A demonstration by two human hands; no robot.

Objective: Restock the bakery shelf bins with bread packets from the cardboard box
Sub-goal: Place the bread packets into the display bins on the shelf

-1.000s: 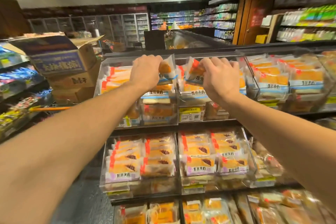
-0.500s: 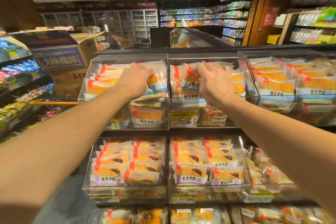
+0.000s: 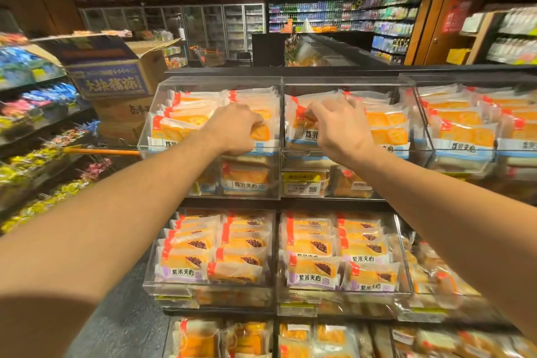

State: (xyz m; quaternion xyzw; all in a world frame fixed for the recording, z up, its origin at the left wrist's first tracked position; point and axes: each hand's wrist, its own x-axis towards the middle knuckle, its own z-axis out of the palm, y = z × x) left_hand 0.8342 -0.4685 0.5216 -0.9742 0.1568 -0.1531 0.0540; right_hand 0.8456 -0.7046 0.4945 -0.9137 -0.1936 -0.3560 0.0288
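Two clear plastic bins sit side by side on the top shelf, both full of orange bread packets with blue-and-white labels. My left hand (image 3: 235,129) reaches into the left bin (image 3: 157,136) and closes on a bread packet (image 3: 261,132) at its front right. My right hand (image 3: 340,125) is inside the middle bin (image 3: 305,154), fingers curled on a bread packet (image 3: 302,128) at the front left. An open cardboard box (image 3: 113,70) with a blue printed side stands on other boxes at the left.
A third bin (image 3: 465,154) of the same bread stands at the right. The shelf below holds bins (image 3: 203,285) of purple-labelled packets. Candy shelves (image 3: 35,136) run along the left aisle. An orange cart handle (image 3: 101,151) pokes out beside the left bin.
Both hands have lowered their packets from above the bins down into the bins' front rows. The camera has tilted and moved closer, so the shelf looks lower and larger.
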